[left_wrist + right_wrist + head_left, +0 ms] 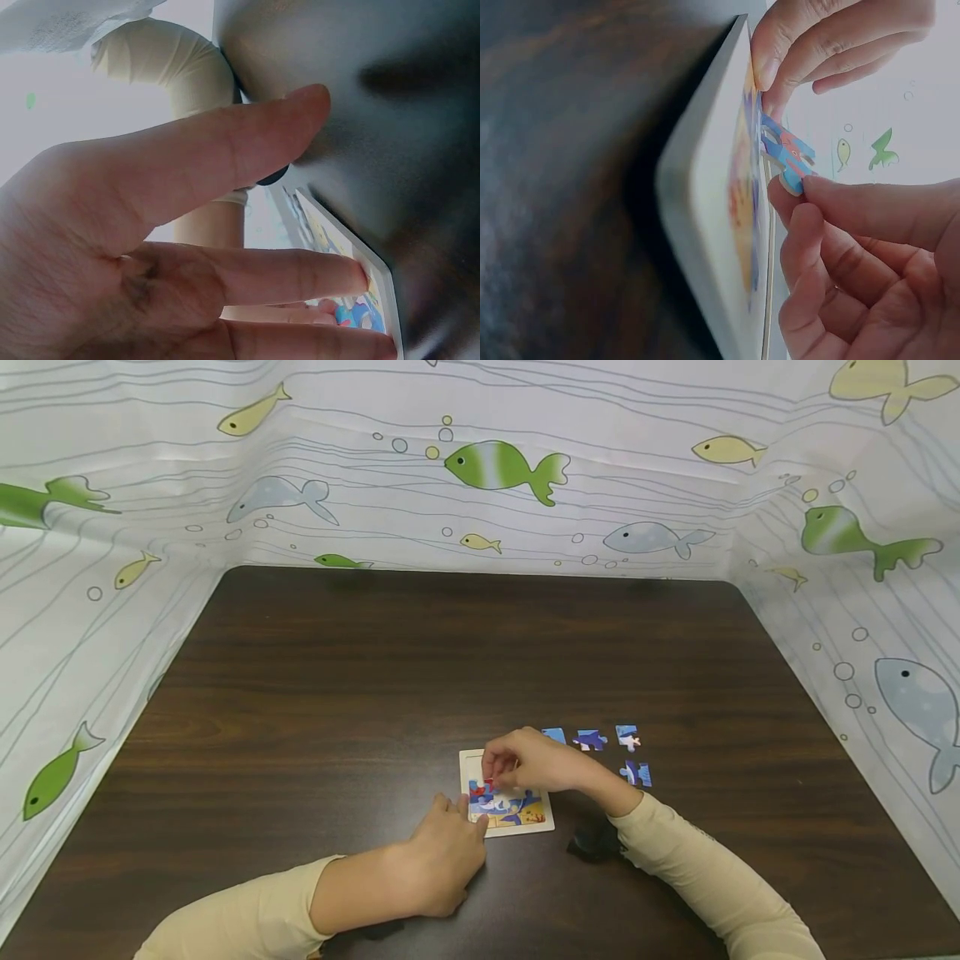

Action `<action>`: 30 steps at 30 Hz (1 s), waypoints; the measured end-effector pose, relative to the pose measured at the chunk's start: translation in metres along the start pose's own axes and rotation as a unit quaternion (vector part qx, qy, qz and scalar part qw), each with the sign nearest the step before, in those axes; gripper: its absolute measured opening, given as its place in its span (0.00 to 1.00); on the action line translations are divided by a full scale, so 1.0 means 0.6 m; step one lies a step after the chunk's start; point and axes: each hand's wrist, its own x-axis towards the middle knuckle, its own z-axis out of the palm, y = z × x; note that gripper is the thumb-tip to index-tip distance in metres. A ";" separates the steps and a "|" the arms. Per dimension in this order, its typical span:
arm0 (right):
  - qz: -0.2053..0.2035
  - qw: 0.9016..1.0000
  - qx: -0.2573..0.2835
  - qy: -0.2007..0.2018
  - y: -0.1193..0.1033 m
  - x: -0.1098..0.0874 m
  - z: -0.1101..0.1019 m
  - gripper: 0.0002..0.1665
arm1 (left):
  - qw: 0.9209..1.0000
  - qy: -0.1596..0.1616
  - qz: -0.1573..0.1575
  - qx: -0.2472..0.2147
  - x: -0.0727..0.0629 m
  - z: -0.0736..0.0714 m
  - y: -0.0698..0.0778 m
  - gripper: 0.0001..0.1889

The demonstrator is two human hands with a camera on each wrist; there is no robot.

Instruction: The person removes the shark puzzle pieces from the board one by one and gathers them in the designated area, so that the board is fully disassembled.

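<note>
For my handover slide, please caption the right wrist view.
The right hand pinches a tilted blue-and-red puzzle piece at the puzzle board; the left hand touches the board.

The left hand (pixel 444 860) is at the near left with its fingers (pixel 289 276) out straight, and the right hand (pixel 538 762) is farther off, pinching with thumb (pixel 881 211) and finger (pixel 782 206).

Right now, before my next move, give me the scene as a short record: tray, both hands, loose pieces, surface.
Tray: pale rim, partly filled with fitted pieces, bare patch at far left
Left grip: straight fingers touching the tray's near-left edge
Right grip: pinching a red-and-blue piece over the tray
Held piece: tilted; contact with tray unclear
Loose pieces: four in view, right of the tray
Surface: dark wood-grain tabletop
</note>
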 end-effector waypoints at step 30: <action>0.007 1.000 0.003 -0.024 0.003 -0.001 -0.003 0.11 | 1.000 0.016 0.010 0.012 -0.001 0.002 0.000 0.42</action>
